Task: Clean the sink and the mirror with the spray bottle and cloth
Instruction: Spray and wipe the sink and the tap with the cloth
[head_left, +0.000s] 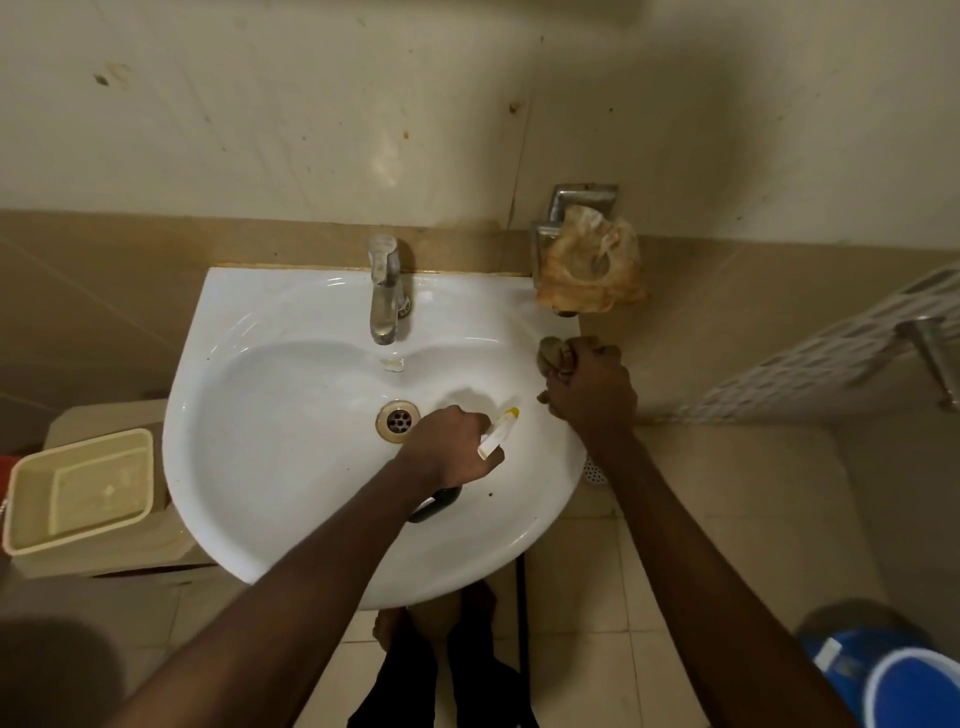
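Sink (291, 467), glossy white porcelain; right hand (589, 392) bunches crumpled cloth (551, 353).

Beige tiled floor (753, 519) carries a blue bucket (909, 686) at right

Stained cream wall (311, 104) above a tan tile band (104, 291); beige tiled floor (727, 493); dim, yellowish lighting.
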